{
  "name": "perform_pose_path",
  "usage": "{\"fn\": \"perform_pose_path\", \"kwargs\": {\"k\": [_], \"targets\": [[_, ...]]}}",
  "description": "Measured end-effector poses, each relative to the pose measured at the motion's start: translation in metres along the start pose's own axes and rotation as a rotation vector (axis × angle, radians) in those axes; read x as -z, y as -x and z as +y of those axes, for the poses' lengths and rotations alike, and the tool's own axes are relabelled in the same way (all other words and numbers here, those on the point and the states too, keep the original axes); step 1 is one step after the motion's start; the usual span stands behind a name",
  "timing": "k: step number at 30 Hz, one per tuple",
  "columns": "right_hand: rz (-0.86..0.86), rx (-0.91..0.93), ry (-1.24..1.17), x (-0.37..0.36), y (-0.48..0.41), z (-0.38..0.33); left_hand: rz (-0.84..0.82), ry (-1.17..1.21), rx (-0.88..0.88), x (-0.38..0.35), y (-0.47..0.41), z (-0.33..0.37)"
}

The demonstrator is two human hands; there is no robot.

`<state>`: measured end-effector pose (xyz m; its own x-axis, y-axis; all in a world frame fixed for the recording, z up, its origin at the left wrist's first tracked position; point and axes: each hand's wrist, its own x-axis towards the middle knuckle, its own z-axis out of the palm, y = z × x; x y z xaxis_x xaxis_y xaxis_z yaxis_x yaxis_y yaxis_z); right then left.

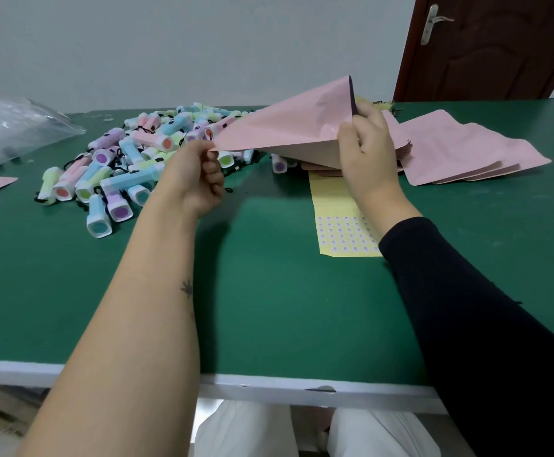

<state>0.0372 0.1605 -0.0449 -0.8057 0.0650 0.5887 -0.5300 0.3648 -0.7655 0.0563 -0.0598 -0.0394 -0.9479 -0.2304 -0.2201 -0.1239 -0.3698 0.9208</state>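
Above the green table (269,291), I hold one pink pouch (289,127): left hand (203,179) pinches its corner, right hand (364,143) grips its mouth. I should spread that mouth wide (toy flashlights (120,166) wait behind).

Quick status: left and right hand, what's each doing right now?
Left hand: closed, pinching a corner of the pink pouch.
Right hand: closed, gripping the same pouch's other end.

The raised pink bag (295,127) hides part of the flashlight pile (127,153).
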Motion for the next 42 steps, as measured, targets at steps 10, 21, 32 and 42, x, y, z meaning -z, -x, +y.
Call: {"fn": "perform_pose_path", "kwargs": {"k": [10, 21, 32, 42], "targets": [[0.088, -0.532, -0.410, -0.004, -0.006, -0.008, -0.038, 0.394, -0.036, -0.013, 0.005, -0.006], [-0.286, -0.515, -0.289, -0.039, 0.016, -0.036, -0.313, 0.072, -0.182, -0.073, 0.025, -0.036], [-0.111, 0.033, 0.153, -0.045, 0.031, -0.037, -0.336, 0.468, 0.032, -0.069, 0.028, -0.027], [-0.245, 0.040, 0.205, -0.035, 0.024, -0.033, -0.342, 0.174, 0.079, -0.063, 0.028, -0.025]]}}
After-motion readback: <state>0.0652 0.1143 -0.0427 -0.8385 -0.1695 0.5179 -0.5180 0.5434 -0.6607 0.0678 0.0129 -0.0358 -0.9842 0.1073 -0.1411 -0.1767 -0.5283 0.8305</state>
